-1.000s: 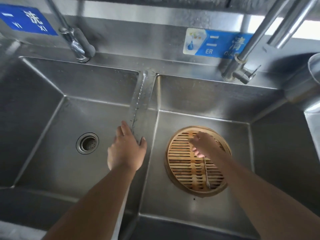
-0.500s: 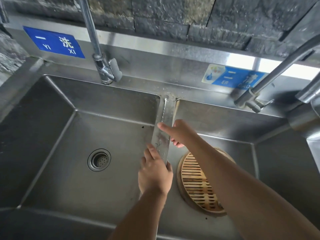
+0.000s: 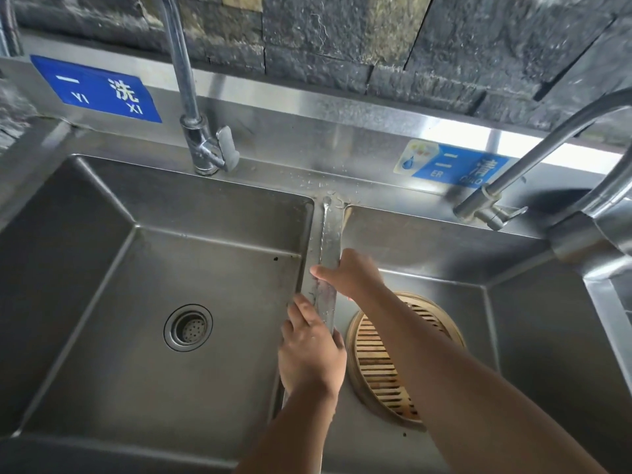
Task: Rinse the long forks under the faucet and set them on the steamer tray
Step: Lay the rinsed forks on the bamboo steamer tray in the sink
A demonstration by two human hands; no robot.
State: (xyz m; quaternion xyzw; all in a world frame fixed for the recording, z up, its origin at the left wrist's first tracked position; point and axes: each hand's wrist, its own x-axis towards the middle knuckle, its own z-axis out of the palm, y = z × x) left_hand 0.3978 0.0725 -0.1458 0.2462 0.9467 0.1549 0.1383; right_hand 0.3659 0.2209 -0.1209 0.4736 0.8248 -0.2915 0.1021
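A thin long fork (image 3: pixel 323 234) lies lengthwise on the steel divider (image 3: pixel 334 230) between the two sink basins. My right hand (image 3: pixel 354 273) curls over the divider, thumb tip touching the fork; whether it grips the fork I cannot tell. My left hand (image 3: pixel 309 354) rests nearer to me on the same divider, fingers spread beside the fork's near end. The round bamboo steamer tray (image 3: pixel 379 367) sits on the floor of the right basin, partly hidden under my right forearm. No fork shows on its visible slats.
The left faucet (image 3: pixel 196 135) stands behind the left basin, whose drain (image 3: pixel 188 327) is at its centre. The right faucet (image 3: pixel 485 203) stands at the back right, its spout leading out of view. No water runs. A steel pot edge (image 3: pixel 612 230) sits at the far right.
My right hand left a fork on the steamer tray and moved up-left onto the divider, onto the fork lying there. My left hand stayed on the divider. The camera tilted up.
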